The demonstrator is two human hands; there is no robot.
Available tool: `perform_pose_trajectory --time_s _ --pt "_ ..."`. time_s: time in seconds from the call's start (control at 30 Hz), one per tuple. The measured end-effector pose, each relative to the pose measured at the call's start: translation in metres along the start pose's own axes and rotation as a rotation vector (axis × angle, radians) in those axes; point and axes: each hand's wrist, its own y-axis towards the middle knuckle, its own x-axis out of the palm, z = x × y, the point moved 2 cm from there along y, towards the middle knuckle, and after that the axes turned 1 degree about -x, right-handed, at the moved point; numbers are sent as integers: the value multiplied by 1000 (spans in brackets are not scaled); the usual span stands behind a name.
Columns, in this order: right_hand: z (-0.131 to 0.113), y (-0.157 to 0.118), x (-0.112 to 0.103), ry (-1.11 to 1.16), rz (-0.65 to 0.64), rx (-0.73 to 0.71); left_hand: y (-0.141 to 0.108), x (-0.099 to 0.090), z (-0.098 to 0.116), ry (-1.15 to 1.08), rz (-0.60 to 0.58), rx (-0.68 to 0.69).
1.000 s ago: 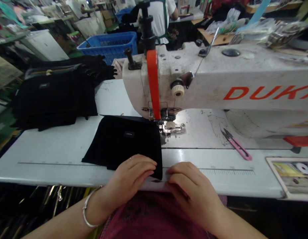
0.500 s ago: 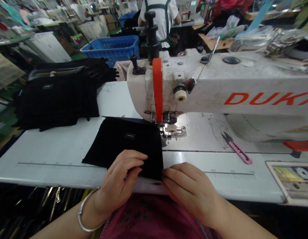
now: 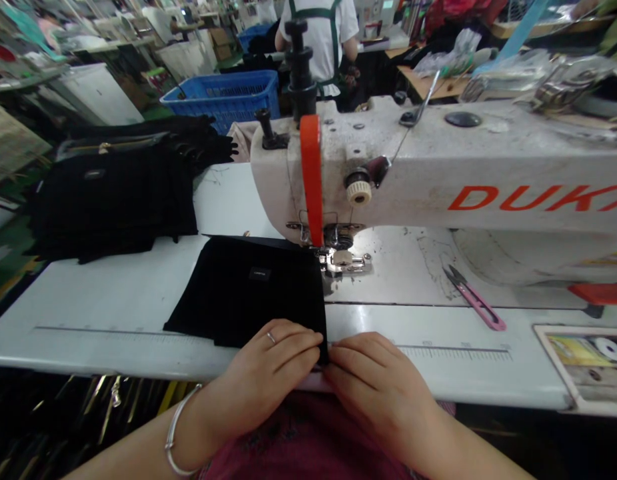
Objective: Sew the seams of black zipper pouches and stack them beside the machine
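A black fabric piece [image 3: 248, 293] with a small label lies on the white sewing table, its right edge at the presser foot [image 3: 342, 260] of the sewing machine [image 3: 398, 160]. My left hand [image 3: 276, 363] is closed on the near right part of the fabric, its fingertips near the corner. Right beside it, my right hand [image 3: 378, 380] pinches the same corner from the right. The undersides of both thumbs are hidden.
Stacked black pieces [image 3: 113, 193] cover the table's far left. Pink thread snips [image 3: 473, 297] lie on the right. Behind are a blue crate [image 3: 223, 97] and a person in white [image 3: 321, 47]. Dark zippered items [image 3: 63, 427] show below the table at left.
My left hand has moved right and slightly nearer, toward the fabric's corner and my right hand. My right hand and the fabric are almost where they were.
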Motion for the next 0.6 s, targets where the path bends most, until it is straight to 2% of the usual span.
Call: perform_pose_trajectory --time_s 0.13,0.3,0.6 --pt "0 -1 0 13 -6 4 0 -2 -1 -63 120 43" --pt "2 0 0 -1 0 -6 0 3 -2 -36 30 48" --pt "1 -1 -5 23 -18 0 -1 1 -8 -81 32 64"
